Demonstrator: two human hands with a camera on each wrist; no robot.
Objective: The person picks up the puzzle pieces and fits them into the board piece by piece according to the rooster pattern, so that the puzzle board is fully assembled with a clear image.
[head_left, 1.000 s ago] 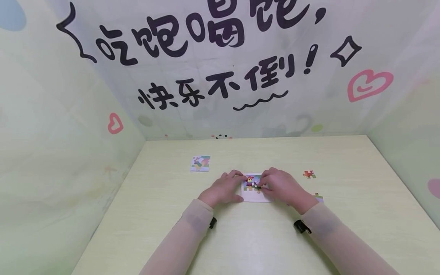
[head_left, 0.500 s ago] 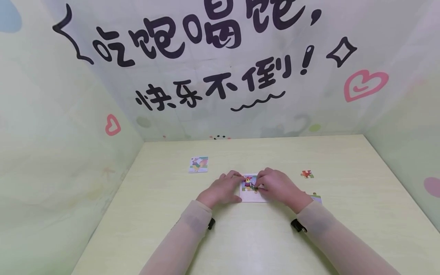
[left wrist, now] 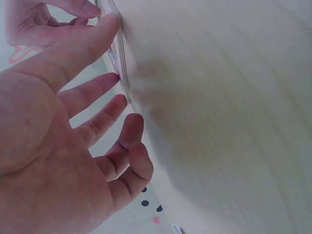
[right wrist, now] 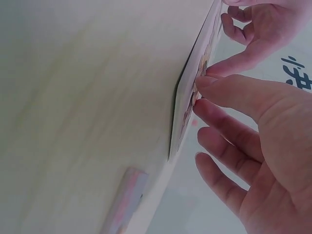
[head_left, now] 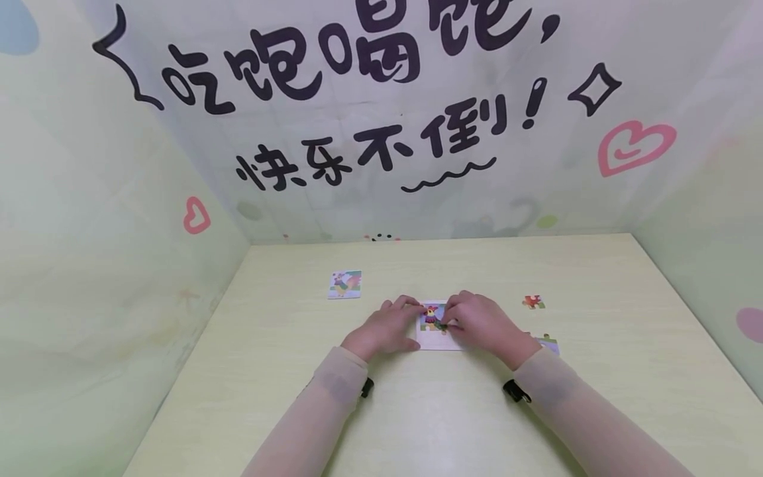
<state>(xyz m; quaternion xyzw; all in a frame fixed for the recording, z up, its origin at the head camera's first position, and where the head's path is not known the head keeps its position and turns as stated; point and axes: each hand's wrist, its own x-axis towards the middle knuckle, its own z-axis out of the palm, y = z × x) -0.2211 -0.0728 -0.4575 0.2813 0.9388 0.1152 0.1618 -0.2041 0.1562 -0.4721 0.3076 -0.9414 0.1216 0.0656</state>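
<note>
A white puzzle board point(head_left: 438, 341) lies on the table in front of me in the head view, with a colourful picture of a bird partly filled in. My left hand point(head_left: 389, 328) rests at the board's left side, thumb and extended fingers touching its edge; the left wrist view shows the two outer fingers bent and off the board. My right hand point(head_left: 485, 324) pinches a small, mostly green puzzle piece point(head_left: 440, 324) between thumb and index finger, down against the picture. Those fingers hide much of the piece and the board's right part.
A reddish puzzle piece point(head_left: 533, 302) lies right of the board. Closer to my right forearm, more pieces point(head_left: 548, 343) are partly hidden by the arm. A small picture card point(head_left: 344, 285) with a similar bird lies at the back left. Printed fabric walls point(head_left: 381, 205) surround the table point(head_left: 274, 318).
The right hand has shifted the green piece slightly, and it now covers a white gap seen in the picture earlier. My left hand stays at the board's edge.
</note>
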